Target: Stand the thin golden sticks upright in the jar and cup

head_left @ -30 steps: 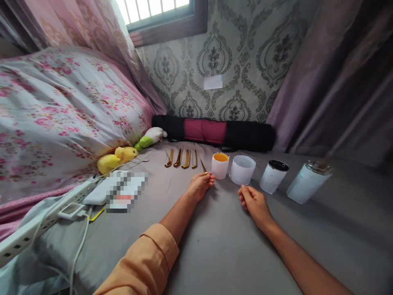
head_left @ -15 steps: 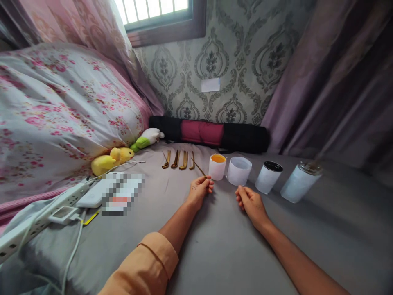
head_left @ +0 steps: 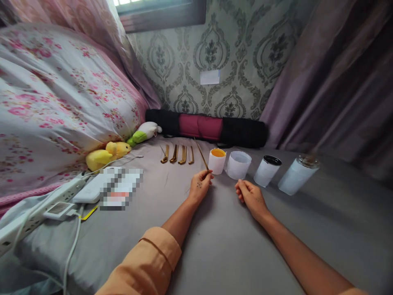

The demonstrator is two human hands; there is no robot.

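My left hand (head_left: 200, 185) pinches a thin gold utensil (head_left: 202, 154) that points up and away, just left of a white cup with an orange inside (head_left: 217, 160). My right hand (head_left: 250, 196) rests on the grey sheet with its fingers curled, below a wide white cup (head_left: 238, 164). Whether it holds anything is hidden. Further right stand a white cup with a black inside (head_left: 266, 171) and a tilted white tumbler with a clear rim (head_left: 297, 175). Several gold utensils (head_left: 178, 154) lie in a row to the left of the cups.
A floral duvet (head_left: 55, 102) piles up at the left. Two plush toys (head_left: 107, 152) lie beside it. A white power strip with cables (head_left: 39, 209) sits at the lower left. A black and maroon roll (head_left: 208, 128) lies along the patterned wall.
My left hand has tipped the gold utensil more upright and shifted slightly. The view has dropped a little, so the window is nearly out of sight. My right hand has barely moved.
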